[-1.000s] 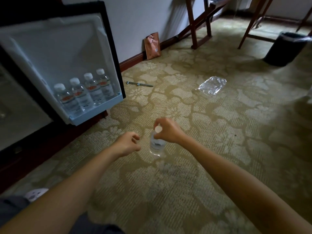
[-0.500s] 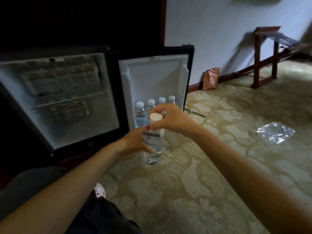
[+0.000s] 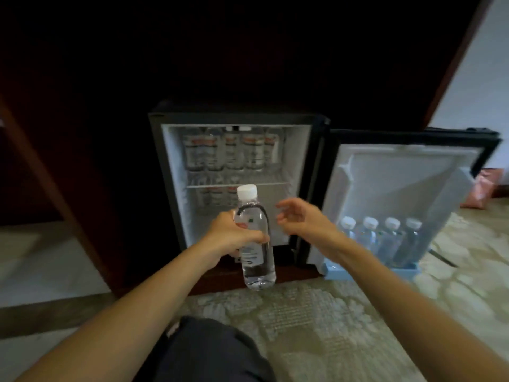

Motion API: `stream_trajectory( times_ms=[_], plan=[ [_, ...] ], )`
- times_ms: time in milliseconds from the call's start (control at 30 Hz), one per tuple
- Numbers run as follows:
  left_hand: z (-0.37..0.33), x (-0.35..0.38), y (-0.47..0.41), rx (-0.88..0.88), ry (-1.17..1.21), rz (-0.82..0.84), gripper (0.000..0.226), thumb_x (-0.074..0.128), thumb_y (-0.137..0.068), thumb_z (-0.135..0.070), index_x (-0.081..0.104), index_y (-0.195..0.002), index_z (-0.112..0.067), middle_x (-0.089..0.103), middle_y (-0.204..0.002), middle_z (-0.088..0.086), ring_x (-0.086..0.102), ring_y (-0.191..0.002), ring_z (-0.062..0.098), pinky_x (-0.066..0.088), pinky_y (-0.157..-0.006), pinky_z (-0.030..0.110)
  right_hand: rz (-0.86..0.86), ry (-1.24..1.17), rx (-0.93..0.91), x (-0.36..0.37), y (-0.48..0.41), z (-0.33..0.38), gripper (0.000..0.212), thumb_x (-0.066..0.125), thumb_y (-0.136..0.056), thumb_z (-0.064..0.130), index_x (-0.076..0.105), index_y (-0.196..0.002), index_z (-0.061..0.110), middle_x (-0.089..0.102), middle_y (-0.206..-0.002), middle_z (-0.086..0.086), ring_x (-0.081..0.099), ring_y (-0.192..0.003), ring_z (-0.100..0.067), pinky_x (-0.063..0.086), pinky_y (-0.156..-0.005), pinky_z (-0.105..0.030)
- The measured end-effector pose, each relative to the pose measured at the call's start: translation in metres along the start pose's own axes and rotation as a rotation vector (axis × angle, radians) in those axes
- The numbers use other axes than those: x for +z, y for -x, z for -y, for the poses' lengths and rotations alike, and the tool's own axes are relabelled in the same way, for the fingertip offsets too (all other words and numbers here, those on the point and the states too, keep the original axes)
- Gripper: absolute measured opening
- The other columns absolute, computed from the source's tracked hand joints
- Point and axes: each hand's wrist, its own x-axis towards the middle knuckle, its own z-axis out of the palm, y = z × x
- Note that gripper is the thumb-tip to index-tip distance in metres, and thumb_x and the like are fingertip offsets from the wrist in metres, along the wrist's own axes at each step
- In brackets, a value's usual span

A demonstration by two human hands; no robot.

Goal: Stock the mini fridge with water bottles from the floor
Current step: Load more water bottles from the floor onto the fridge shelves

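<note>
My left hand (image 3: pixel 234 235) grips a clear water bottle (image 3: pixel 254 252) with a white cap around its middle, holding it upright in front of the open mini fridge (image 3: pixel 237 117). Just right of the bottle, my right hand (image 3: pixel 300 219) hovers with loose fingers and holds nothing. Several bottles (image 3: pixel 231 153) fill the fridge's top shelf. A few more bottles (image 3: pixel 214 195) stand on the left of the lower shelf, behind the held bottle's cap. The fridge door (image 3: pixel 399 188) stands open to the right, with several bottles (image 3: pixel 385 238) in its bottom rack.
Dark wooden cabinetry (image 3: pixel 82 133) surrounds the fridge. Patterned carpet (image 3: pixel 344 326) covers the floor in front. A pink-orange bag (image 3: pixel 482 191) leans against the white wall behind the door. My knee in dark cloth (image 3: pixel 214 351) is at the bottom centre.
My right hand lifted the bottle off the carpet and passed it to my left hand, then let go. My view swung left to face the fridge interior.
</note>
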Motion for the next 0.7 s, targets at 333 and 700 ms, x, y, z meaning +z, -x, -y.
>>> stream_trajectory(
  times_ms=[333, 700],
  plan=[
    [0.048, -0.029, -0.094, -0.206, 0.1, -0.064, 0.044, 0.08, -0.067, -0.034, 0.052, -0.097, -0.018, 0.057, -0.105, -0.002, 0.058, -0.097, 0.018, 0.053, -0.074, 0.036, 0.211, -0.117, 0.304, 0.098, -0.098, -0.094, 0.062, 0.077, -0.068, 0.011, 0.047, -0.123, 0.012, 0.059, -0.109, -0.008, 0.061, -0.097, -0.018, 0.054, -0.084, -0.032],
    [0.09, -0.02, -0.221, -0.204, 0.283, 0.035, 0.013, 0.062, -0.086, -0.009, 0.061, -0.099, -0.01, 0.063, -0.101, 0.007, 0.06, -0.085, 0.016, 0.047, -0.063, 0.024, -0.064, -0.139, 0.454, 0.114, -0.212, -0.194, 0.032, 0.075, -0.064, 0.006, 0.055, -0.089, 0.01, 0.06, -0.064, 0.007, 0.057, -0.068, -0.011, 0.044, -0.053, -0.015]
  ],
)
